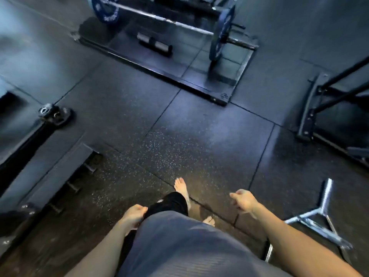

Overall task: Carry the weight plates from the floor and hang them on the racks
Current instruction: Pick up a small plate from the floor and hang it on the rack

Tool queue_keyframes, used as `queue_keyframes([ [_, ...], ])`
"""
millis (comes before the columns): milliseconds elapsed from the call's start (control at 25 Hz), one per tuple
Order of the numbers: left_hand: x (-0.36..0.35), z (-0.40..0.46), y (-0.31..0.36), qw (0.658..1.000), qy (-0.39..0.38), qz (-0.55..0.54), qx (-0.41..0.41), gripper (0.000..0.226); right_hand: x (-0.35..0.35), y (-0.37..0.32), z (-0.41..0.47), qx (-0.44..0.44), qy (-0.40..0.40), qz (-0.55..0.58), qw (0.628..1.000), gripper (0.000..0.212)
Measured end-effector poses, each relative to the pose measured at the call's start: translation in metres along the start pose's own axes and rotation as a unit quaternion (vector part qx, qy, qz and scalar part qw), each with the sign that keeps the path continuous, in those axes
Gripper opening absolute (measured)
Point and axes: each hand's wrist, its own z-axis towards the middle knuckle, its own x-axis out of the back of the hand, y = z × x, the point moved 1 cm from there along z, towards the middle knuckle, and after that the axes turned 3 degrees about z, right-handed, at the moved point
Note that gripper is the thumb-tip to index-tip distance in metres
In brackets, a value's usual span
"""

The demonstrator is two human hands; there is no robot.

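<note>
I walked barefoot, left hand (134, 213) and right hand (244, 201) loosely curled, empty; any plate (219, 35) lifted risked crushing toes.

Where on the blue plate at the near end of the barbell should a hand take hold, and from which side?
Grip the upper rim of the blue plate with both hands, coming from above on its outer side. It stands upright on edge on the barbell, so the rim is exposed. Both the left hand and right hand carry nothing.
</note>
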Motion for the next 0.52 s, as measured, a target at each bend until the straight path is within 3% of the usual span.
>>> queue_keyframes([
  [120,0.014,0.040,0.059,0.996,0.008,-0.081,0.022,0.023,0.019,-0.085,0.049,0.011,-0.020,-0.067,0.998,0.020],
  [160,0.030,0.048,0.086,0.999,-0.003,-0.048,0.011,0.027,0.022,-0.108,0.062,0.012,-0.028,-0.090,0.995,0.019],
  [240,0.052,0.115,0.158,0.988,0.049,-0.070,-0.129,0.041,0.022,-0.168,0.100,0.015,-0.039,-0.126,0.991,0.017],
  [280,0.074,0.138,0.183,0.985,0.086,-0.102,-0.112,0.043,0.021,-0.202,0.116,0.017,-0.039,-0.143,0.989,0.017],
  [320,0.106,0.144,0.195,0.987,0.063,-0.121,-0.084,0.041,0.019,-0.238,0.129,0.019,-0.043,-0.161,0.986,0.017],
  [400,0.170,0.134,0.189,0.998,0.041,-0.039,-0.027,0.025,0.009,-0.318,0.157,0.052,-0.060,-0.184,0.980,0.018],
  [440,0.192,0.131,0.183,0.992,0.019,-0.123,0.014,0.020,0.003,-0.358,0.170,0.072,-0.068,-0.186,0.978,0.019],
  [520,0.242,0.152,0.192,0.982,0.040,-0.178,0.048,0.018,-0.012,-0.425,0.188,0.094,-0.084,-0.199,0.972,0.020],
])
